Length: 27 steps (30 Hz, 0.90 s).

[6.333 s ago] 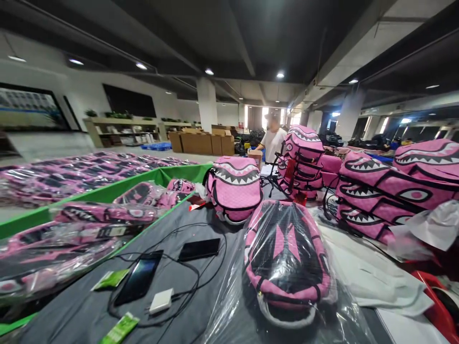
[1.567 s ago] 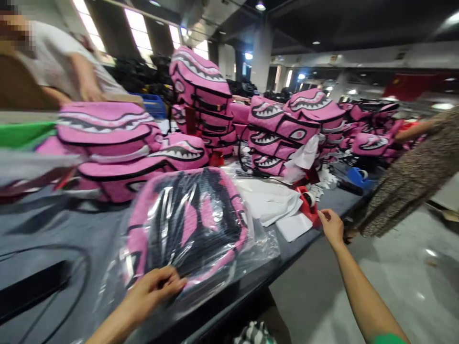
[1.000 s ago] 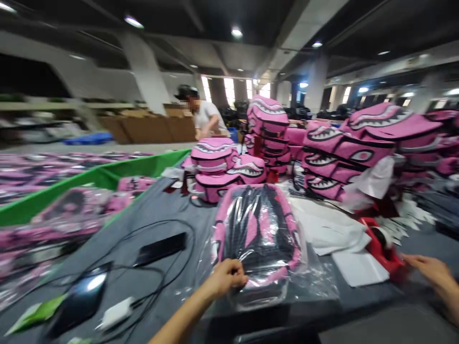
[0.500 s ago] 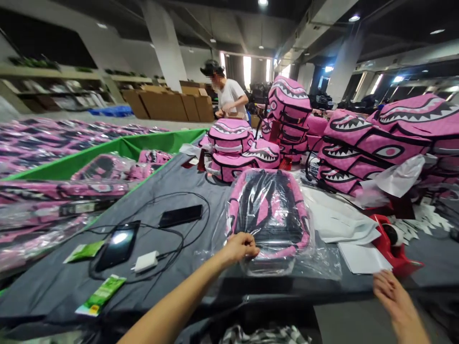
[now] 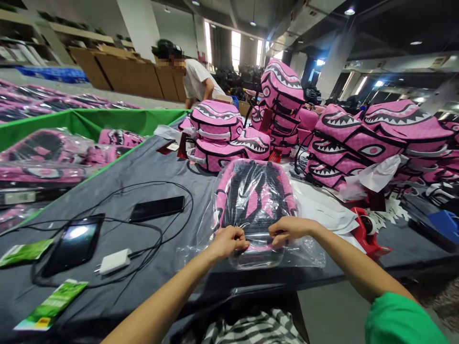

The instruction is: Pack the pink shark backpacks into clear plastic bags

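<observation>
A pink and black backpack (image 5: 256, 191) lies in a clear plastic bag (image 5: 258, 260) at the table's near edge, its dark padded back facing up. My left hand (image 5: 229, 241) is closed on the plastic at the lower left of the backpack. Across from it, my right hand (image 5: 290, 230) has its fingers curled together on the plastic at the lower right. A small gap of plastic separates the two hands. The bag's loose flap spreads toward me below them.
Pink shark-mouth backpacks (image 5: 217, 138) stand stacked behind, with more piles (image 5: 358, 138) at right. A red tape dispenser (image 5: 369, 239) sits by white paper sheets (image 5: 330, 205). Phones (image 5: 158, 209), cables and a white charger (image 5: 114, 262) lie left. A co-worker (image 5: 201, 79) bends over beyond.
My right hand has come from the white paper at the right onto the bagged backpack. My left hand stays on the plastic. The view has shifted right, and the co-worker leans lower.
</observation>
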### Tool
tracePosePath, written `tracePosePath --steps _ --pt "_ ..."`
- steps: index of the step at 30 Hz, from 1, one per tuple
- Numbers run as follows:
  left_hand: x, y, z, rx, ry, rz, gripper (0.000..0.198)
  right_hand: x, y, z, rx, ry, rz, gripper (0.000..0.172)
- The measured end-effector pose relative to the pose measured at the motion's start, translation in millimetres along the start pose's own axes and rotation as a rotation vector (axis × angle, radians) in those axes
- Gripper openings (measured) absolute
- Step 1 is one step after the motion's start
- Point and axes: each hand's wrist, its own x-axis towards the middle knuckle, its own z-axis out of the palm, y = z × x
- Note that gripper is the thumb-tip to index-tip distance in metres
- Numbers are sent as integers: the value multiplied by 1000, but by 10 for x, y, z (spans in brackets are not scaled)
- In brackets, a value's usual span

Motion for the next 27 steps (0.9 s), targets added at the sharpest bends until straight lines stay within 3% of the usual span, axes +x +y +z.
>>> tracePosePath --steps 2,4,7,9,12,14,16,18,23,27 --pt "-11 9 0 7 -14 6 32 103 61 28 -168 17 101 32" --pt "-28 7 1 21 -18 16 34 139 121 64 -286 118 252 30" --pt "-51 -6 1 47 -10 32 35 53 210 126 -275 279 449 36" --pt "-51 -17 -1 64 -7 41 35 -72 251 219 -280 444 514 29" --pt "-24 -14 -4 91 -8 50 34 -243 257 488 -356 750 353 10" --pt "-15 11 -10 114 -10 53 34 -280 240 719 -368 823 130 17" --pt "-45 51 -20 143 -4 51 33 -250 236 932 -366 841 38 25" --pt "-137 84 -38 205 27 104 31 -195 259 1082 -359 874 80 33" --pt "-529 -33 -139 496 214 443 19 -175 373 1204 -363 867 136 37" --pt "-688 -258 -287 640 355 434 11 -158 399 1252 -399 873 138 38"
